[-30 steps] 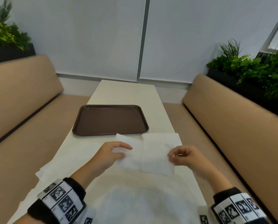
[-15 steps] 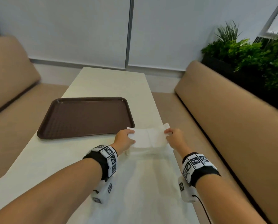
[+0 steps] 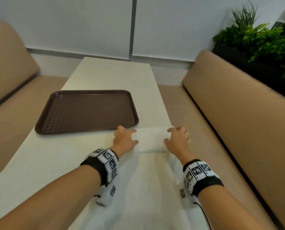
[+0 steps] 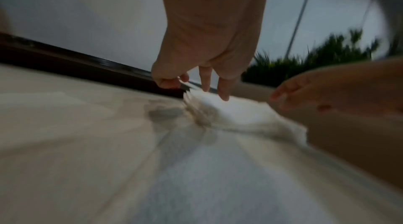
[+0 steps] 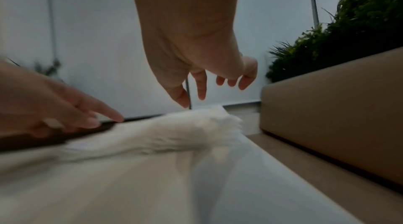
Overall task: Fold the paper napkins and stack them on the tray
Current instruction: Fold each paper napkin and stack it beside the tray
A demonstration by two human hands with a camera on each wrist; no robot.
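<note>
A folded paper napkin (image 3: 151, 140) is pressed flat at centre frame by the relaxed, flat-fingered left hand (image 3: 124, 138) and right hand (image 3: 177, 140), while nothing is yet stacked on the brown tray (image 3: 87, 112) at its upper left, so most of the task appears left.

Long cream table (image 3: 108, 75), running 6 to 12 o'clock between two benches. Brown textured tray (image 3: 87, 112) flat on it toward 10 o'clock, nothing in it. Folded white napkin (image 3: 152, 139) lies at 1 o'clock, just off the tray's near right corner. Larger spread of white paper (image 3: 148, 193) covers the tabletop from the napkin toward 6 o'clock.
</note>
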